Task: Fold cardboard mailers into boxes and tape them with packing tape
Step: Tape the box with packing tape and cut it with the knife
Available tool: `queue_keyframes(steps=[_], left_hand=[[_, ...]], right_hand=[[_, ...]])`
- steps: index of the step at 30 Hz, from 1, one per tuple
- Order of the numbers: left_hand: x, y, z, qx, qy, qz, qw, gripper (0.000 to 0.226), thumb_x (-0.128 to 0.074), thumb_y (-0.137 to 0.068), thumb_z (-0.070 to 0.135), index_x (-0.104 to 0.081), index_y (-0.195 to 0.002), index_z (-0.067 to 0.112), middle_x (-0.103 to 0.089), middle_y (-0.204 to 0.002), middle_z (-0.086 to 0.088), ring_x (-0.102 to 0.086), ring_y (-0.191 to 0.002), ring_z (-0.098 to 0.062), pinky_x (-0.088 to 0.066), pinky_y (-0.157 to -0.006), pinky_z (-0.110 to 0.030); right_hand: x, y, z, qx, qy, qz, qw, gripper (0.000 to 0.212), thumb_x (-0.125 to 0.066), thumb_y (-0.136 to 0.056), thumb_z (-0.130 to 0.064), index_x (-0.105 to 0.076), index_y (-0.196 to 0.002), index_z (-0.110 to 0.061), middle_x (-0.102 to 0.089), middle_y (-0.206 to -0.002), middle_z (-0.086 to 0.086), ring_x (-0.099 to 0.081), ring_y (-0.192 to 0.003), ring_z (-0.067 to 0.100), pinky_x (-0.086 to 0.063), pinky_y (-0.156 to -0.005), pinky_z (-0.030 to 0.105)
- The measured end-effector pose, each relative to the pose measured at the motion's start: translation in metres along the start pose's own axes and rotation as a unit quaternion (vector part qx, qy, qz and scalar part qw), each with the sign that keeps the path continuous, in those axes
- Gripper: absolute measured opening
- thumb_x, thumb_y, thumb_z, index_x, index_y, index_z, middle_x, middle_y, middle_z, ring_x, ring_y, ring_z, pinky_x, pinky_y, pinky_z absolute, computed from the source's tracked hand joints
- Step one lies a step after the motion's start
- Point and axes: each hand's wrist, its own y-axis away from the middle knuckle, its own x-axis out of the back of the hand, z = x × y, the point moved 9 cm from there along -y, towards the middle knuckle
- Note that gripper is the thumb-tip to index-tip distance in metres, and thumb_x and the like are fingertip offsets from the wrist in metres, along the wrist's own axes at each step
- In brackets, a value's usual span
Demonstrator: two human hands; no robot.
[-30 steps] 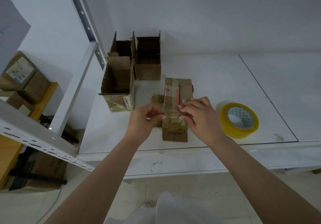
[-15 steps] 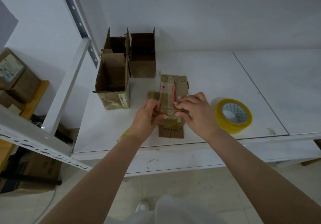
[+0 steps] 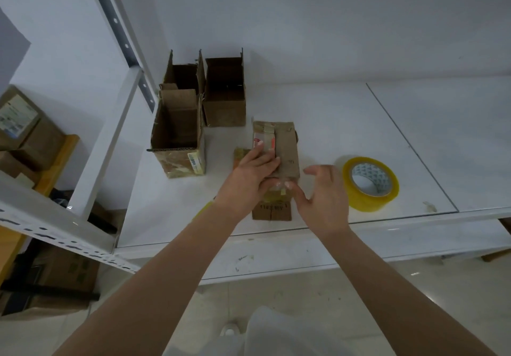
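Since half a second ago, our right hand (image 3: 322, 199) has let go of the small brown cardboard box (image 3: 279, 156) and drifted toward the yellow roll of packing tape (image 3: 370, 184), fingers spread and empty. Our left hand (image 3: 253, 174) lies flat on the box, fingers together, pinning it near the white table's (image 3: 331, 123) front edge. We judge that taping comes next. The box looks worn, with old tape and a red-and-white label.
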Motion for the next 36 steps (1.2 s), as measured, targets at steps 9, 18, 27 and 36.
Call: queue_keyframes(steps=[9,18,27,36], left_hand=[[0.003,0.000,0.005,-0.013,-0.023,0.008,1.000,0.046,-0.061,-0.093,0.021,-0.054,-0.134,0.004,-0.045,-0.146,-0.012,-0.023,-0.146,-0.028,-0.012,-0.118,-0.025],[0.005,0.000,0.005,0.001,-0.005,0.004,1.000,0.044,-0.062,-0.092,0.017,-0.056,-0.133,0.003,-0.046,-0.145,-0.012,-0.024,-0.146,-0.028,-0.007,-0.114,-0.017],[0.000,-0.003,-0.001,0.014,0.006,0.003,1.000,0.040,-0.062,-0.092,0.013,-0.059,-0.130,0.003,-0.050,-0.143,-0.012,-0.026,-0.144,-0.031,-0.004,-0.112,-0.012],[0.014,-0.024,0.007,0.118,-0.034,0.035,0.992,0.062,-0.045,-0.087,0.065,-0.071,-0.096,0.010,-0.064,-0.112,-0.009,-0.049,-0.118,-0.024,-0.038,-0.106,-0.034]], right_hand=[[0.011,0.001,-0.026,0.130,0.122,0.002,0.984,0.041,-0.055,-0.091,-0.030,-0.060,-0.057,-0.009,-0.059,-0.052,0.005,-0.054,-0.053,0.028,-0.041,-0.061,0.036],[0.006,-0.029,-0.005,0.150,0.126,-0.098,0.976,0.028,-0.073,-0.081,-0.043,-0.073,-0.081,-0.015,-0.072,-0.077,-0.003,-0.061,-0.079,0.026,-0.037,-0.084,0.040],[-0.006,-0.038,-0.019,0.157,0.187,-0.125,0.962,0.038,-0.059,-0.082,-0.058,-0.057,-0.073,-0.021,-0.065,-0.071,-0.003,-0.060,-0.079,0.022,-0.029,-0.090,0.038],[0.023,-0.055,0.006,0.085,0.116,-0.117,0.983,0.038,-0.046,-0.097,-0.048,-0.065,-0.087,-0.018,-0.051,-0.066,-0.012,-0.063,-0.083,0.022,-0.028,-0.094,0.035]])
